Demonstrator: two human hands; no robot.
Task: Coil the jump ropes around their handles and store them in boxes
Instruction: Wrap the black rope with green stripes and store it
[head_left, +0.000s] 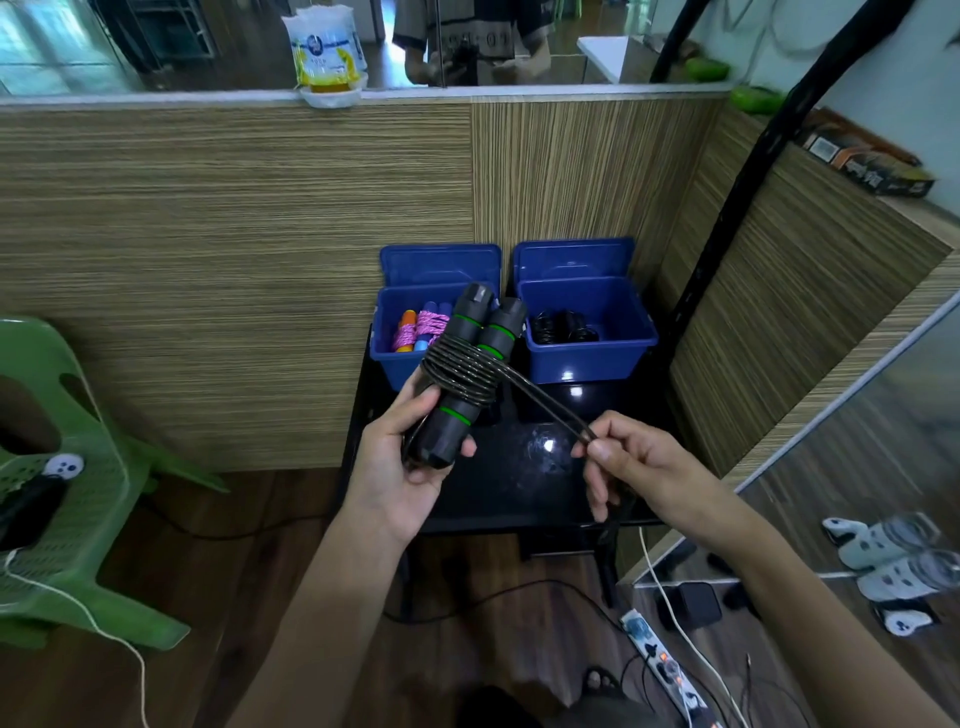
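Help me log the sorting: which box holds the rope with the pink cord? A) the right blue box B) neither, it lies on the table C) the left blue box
C: the pink-corded rope sits inside the left blue box, while the right blue box holds black rope.

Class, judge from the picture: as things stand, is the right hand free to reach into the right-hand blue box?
Probably not yet. The right hand pinches the black rope, which is still being wound. The right blue box itself stands open, nothing blocking it.
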